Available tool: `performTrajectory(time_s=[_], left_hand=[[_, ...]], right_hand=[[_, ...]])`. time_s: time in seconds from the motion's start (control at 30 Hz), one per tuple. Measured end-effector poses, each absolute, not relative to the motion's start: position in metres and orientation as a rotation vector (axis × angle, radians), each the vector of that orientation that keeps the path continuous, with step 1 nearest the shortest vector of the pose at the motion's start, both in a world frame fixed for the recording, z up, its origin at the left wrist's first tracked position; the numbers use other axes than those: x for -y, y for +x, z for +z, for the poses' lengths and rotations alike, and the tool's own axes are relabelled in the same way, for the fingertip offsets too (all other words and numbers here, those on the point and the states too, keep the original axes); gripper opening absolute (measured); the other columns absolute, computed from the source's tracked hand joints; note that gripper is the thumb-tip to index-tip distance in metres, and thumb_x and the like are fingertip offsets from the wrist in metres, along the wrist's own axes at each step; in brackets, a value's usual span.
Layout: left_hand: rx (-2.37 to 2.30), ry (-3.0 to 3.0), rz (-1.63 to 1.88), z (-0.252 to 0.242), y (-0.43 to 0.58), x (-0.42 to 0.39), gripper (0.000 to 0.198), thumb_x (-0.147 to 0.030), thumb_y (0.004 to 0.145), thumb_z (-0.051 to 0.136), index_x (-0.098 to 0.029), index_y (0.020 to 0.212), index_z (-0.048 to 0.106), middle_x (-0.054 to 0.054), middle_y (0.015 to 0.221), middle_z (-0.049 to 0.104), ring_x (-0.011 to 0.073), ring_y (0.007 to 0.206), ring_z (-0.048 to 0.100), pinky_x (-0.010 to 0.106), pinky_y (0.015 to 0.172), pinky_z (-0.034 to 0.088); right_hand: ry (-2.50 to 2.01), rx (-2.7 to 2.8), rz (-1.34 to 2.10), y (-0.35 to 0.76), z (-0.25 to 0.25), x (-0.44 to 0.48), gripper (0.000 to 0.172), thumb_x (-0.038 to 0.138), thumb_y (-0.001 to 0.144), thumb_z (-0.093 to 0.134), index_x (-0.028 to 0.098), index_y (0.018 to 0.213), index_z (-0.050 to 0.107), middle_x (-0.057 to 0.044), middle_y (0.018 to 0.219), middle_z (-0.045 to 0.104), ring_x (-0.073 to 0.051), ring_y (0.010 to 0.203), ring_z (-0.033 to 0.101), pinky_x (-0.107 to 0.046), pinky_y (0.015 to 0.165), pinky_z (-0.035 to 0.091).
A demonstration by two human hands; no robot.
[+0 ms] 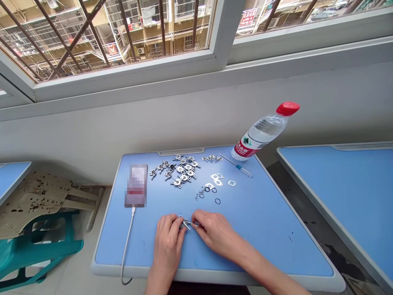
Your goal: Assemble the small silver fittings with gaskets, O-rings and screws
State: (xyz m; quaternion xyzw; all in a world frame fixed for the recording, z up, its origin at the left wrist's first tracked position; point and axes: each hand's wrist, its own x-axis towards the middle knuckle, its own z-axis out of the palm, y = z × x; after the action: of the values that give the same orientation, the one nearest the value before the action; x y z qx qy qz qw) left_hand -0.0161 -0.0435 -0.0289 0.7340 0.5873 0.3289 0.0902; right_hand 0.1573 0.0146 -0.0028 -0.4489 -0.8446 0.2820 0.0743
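Observation:
My left hand (168, 239) and my right hand (215, 230) rest on the near part of a blue desk (260, 229), fingertips meeting. Between them they pinch a small silver metal fitting (186, 223); the left hand grips its winged end and the right hand holds the other end. Farther back on the desk lies a pile of several similar silver fittings (179, 169). A few flat metal plates (217, 179) and small rings (211, 191) lie just beyond my hands.
A phone (136, 185) with a white cable (126, 241) lies at the desk's left. A small screwdriver (238, 166) and a red-capped water bottle (264, 132) sit at the back right. Another blue desk (346, 192) stands to the right, a teal stool (33, 246) to the left.

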Motion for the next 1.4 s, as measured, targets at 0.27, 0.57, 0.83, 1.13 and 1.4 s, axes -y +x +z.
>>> performTrajectory(time_s=[0.27, 0.57, 0.83, 1.13, 1.4], left_hand=[[-1.730, 2.186, 0.998, -0.028, -0.016, 0.044, 0.020, -0.019, 0.098, 0.043, -0.020, 0.108, 0.061, 0.008, 0.094, 0.063, 0.0199, 0.082, 0.060, 0.033, 0.070, 0.052], [-1.713, 2.190, 0.993, -0.030, -0.018, 0.045, 0.019, -0.018, 0.098, 0.044, -0.019, 0.109, 0.060, 0.007, 0.094, 0.063, 0.0195, 0.082, 0.059, 0.033, 0.071, 0.052], [-1.732, 2.183, 1.008, -0.029, -0.016, 0.045, 0.019, -0.017, 0.098, 0.045, -0.019, 0.108, 0.061, 0.007, 0.093, 0.064, 0.0201, 0.081, 0.061, 0.033, 0.071, 0.052], [-1.733, 2.178, 1.010, -0.030, -0.016, 0.045, 0.018, -0.018, 0.098, 0.045, -0.018, 0.108, 0.060, 0.008, 0.093, 0.063, 0.0200, 0.081, 0.060, 0.033, 0.070, 0.051], [-1.730, 2.175, 1.013, -0.031, -0.016, 0.045, 0.018, -0.018, 0.097, 0.046, -0.018, 0.107, 0.061, 0.007, 0.093, 0.063, 0.0202, 0.082, 0.059, 0.033, 0.070, 0.051]], right_hand=[[-1.336, 2.528, 0.850, 0.155, -0.003, -0.015, 0.015, 0.010, 0.088, 0.047, 0.021, 0.080, 0.054, 0.001, 0.072, 0.062, -0.015, 0.060, 0.056, -0.027, 0.057, 0.030], [-1.336, 2.493, 0.829, 0.155, -0.010, -0.009, 0.016, 0.011, 0.090, 0.045, 0.019, 0.098, 0.055, -0.001, 0.076, 0.065, -0.017, 0.064, 0.061, -0.027, 0.059, 0.033], [-1.344, 2.515, 0.794, 0.152, -0.013, -0.009, 0.014, 0.010, 0.089, 0.045, 0.020, 0.086, 0.054, -0.001, 0.073, 0.065, -0.016, 0.061, 0.059, -0.026, 0.057, 0.030], [-1.373, 2.509, 0.773, 0.150, -0.015, -0.009, 0.012, 0.011, 0.088, 0.048, 0.020, 0.082, 0.053, 0.001, 0.068, 0.062, -0.016, 0.058, 0.057, -0.026, 0.055, 0.028], [-1.384, 2.491, 0.787, 0.151, -0.016, -0.008, 0.011, 0.013, 0.089, 0.049, 0.020, 0.081, 0.053, 0.000, 0.069, 0.063, -0.017, 0.059, 0.058, -0.026, 0.055, 0.029]])
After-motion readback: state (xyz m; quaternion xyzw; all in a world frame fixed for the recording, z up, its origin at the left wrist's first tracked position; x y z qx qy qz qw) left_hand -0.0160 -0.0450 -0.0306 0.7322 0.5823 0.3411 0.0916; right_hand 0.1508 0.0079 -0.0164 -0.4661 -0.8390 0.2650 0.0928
